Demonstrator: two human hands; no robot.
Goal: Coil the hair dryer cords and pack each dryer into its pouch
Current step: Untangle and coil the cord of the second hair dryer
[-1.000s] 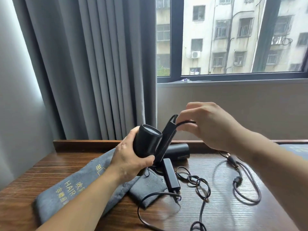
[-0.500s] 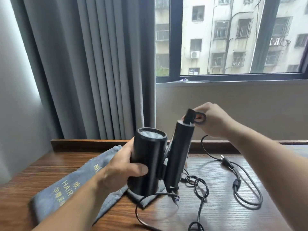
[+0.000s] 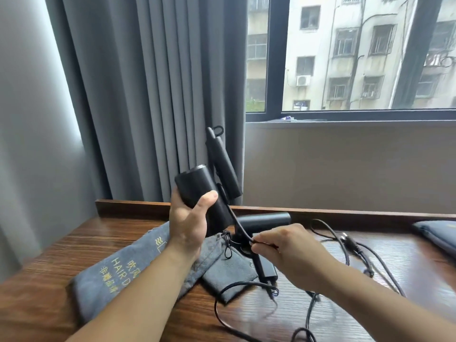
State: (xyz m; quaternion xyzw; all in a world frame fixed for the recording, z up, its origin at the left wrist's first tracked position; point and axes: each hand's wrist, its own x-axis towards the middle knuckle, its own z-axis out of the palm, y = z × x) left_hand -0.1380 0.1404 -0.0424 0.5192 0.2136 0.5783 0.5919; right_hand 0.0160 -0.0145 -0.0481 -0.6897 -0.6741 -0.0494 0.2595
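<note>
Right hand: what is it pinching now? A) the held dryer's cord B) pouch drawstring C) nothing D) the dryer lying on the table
A: the right hand pinches the black cord running down from the dryer that the left hand holds up.

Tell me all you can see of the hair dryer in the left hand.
The hair dryer is matte black, plastic by the look: a stubby round barrel with a slim handle folded alongside, pointing up, a small loop at its tip. The left hand grips the barrel, holding it tilted above the wooden table. Its thin black cord runs down from the handle to the right hand, which pinches it.
</note>
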